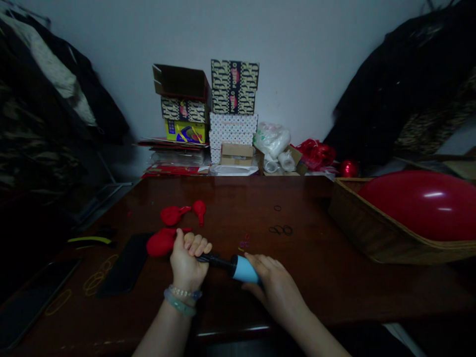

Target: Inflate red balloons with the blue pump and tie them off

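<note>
A balloon pump with a light blue barrel [246,269] and a black shaft [219,262] lies crosswise between my hands, above the table edge. My left hand [190,260], with a beaded bracelet and a bangle on its wrist, is closed round the pump's black end. The fingers of my right hand [273,282] wrap the blue barrel. Just past my left hand is a red balloon [159,243]; whether it touches the pump cannot be made out. Two more limp red balloons, one [174,215] wider and one [200,210] smaller, lie farther back.
On the brown table [316,287] are black rubber bands [286,230], yellow bands [97,280], a dark flat panel [124,265] and a phone-like slab [33,297]. At right, a wicker basket [357,228] holds a big inflated red balloon [427,203]. Boxes [234,134] stand behind.
</note>
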Action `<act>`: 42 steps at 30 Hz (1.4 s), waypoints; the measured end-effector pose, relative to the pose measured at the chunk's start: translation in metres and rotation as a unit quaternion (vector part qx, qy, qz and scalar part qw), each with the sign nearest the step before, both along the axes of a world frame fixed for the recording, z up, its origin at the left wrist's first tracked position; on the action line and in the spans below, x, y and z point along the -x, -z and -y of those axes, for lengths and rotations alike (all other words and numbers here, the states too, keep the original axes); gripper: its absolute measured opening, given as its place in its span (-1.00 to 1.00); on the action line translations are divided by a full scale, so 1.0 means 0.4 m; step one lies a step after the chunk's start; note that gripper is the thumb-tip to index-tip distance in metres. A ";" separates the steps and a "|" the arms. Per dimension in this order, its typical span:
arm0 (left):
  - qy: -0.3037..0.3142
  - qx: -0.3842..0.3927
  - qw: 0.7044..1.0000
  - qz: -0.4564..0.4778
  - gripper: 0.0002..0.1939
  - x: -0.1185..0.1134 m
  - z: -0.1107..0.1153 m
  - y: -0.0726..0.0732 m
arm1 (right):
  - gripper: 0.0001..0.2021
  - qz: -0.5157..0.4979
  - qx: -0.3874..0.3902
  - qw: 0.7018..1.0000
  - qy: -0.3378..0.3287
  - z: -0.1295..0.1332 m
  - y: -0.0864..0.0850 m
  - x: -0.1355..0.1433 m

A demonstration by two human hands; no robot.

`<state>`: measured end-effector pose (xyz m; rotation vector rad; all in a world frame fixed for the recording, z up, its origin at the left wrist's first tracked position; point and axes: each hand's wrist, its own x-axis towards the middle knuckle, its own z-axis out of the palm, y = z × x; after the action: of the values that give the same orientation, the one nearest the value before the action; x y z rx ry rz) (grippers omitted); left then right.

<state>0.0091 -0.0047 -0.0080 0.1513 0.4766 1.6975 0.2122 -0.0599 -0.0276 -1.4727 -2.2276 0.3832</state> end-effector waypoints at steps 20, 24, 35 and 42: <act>0.006 0.014 1.000 0.011 -0.49 -0.032 -0.007 0.014 | -0.40 0.014 -0.053 0.998 0.023 0.000 0.007 0.043; 0.015 0.020 1.000 0.014 -0.49 -0.041 -0.007 0.018 | -0.37 0.019 -0.057 0.998 0.026 -0.003 0.001 0.058; 0.011 0.016 1.000 -0.011 -0.59 -0.036 -0.011 0.014 | -0.38 0.000 -0.013 1.000 0.017 0.000 -0.009 0.047; 0.020 0.013 1.000 0.016 -0.54 0.000 -0.014 0.009 | -0.38 0.001 -0.006 1.000 0.007 -0.004 -0.024 0.030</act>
<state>0.0091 0.0008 -0.0115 0.1133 0.4688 1.6505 0.2002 -0.0583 -0.0180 -1.4819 -2.2161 0.3648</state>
